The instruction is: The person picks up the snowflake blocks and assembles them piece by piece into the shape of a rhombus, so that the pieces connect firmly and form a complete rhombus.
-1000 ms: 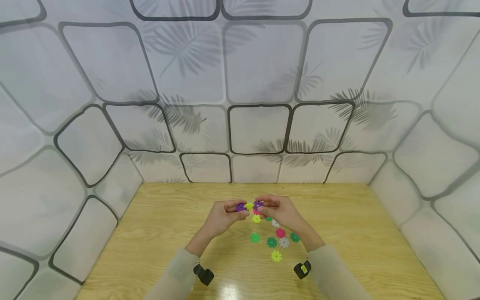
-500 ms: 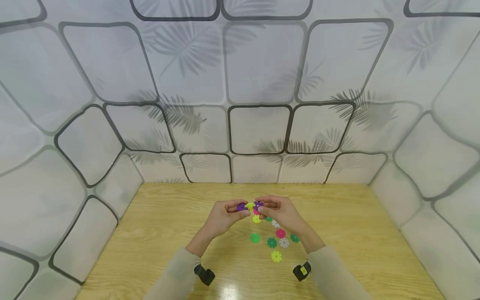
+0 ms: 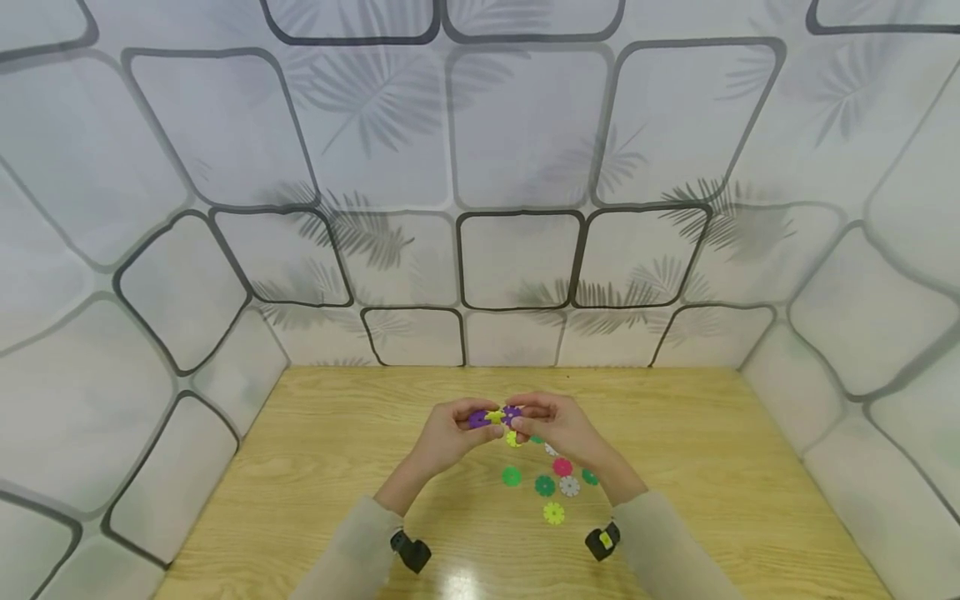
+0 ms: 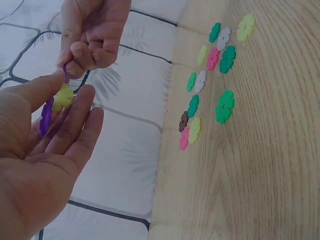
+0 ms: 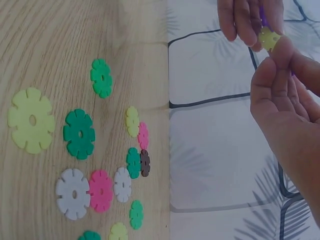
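A short chain of notched plastic interlocking discs is held in the air between the two hands: a left purple disc, a yellow disc and a right purple disc. The left hand pinches the left end between thumb and fingers. At the other end, the right hand grips the right purple disc with thumb and curled fingers. In the left wrist view the yellow disc sits at an angle against the left purple disc. The right hand's fingers mostly hide the right purple disc in that view.
Several loose discs lie flat on the wooden table, including a light green disc, a pink disc, a white disc and a yellow disc. Patterned fabric walls stand behind and at both sides.
Both hands, with the joined discs, have shifted slightly left and nearer the body. The yellow disc shows at a different tilt, and a pink disc on the table is now covered.
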Action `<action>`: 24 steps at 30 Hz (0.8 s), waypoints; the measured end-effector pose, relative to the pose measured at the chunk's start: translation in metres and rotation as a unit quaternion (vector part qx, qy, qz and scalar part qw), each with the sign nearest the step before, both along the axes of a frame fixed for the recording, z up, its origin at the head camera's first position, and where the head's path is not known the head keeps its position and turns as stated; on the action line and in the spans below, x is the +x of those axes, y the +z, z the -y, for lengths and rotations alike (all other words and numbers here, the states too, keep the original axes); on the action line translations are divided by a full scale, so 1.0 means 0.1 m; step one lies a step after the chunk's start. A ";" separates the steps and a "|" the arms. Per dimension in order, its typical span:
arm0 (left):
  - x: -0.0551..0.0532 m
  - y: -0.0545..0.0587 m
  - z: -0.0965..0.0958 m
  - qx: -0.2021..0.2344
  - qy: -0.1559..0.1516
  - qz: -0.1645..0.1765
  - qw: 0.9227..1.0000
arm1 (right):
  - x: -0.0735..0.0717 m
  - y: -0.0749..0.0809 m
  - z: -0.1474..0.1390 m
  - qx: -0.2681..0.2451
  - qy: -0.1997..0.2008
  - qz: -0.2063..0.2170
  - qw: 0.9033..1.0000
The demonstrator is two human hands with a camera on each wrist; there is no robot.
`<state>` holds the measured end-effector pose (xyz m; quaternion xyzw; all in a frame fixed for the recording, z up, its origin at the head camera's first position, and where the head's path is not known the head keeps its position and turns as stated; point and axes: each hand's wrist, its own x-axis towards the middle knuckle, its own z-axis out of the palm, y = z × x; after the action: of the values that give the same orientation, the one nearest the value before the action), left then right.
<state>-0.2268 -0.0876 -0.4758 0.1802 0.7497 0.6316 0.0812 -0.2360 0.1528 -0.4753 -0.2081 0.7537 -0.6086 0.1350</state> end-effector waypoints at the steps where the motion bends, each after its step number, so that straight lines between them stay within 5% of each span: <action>1: 0.00 0.00 0.00 -0.002 0.000 -0.002 1.000 | 0.00 0.00 0.00 0.002 -0.001 0.000 1.000; 13: -0.02 -0.03 -0.02 -0.042 -0.011 -0.040 0.998 | 0.04 0.01 -0.01 -0.040 0.007 0.027 0.999; 24: -0.02 -0.04 -0.01 -0.053 -0.016 -0.048 0.997 | 0.08 0.03 -0.06 0.012 -0.016 0.010 1.000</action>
<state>-0.2291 -0.0866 -0.4799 0.2173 0.7820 0.5807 0.0644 -0.2283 0.1591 -0.4719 -0.1884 0.7628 -0.6037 0.1349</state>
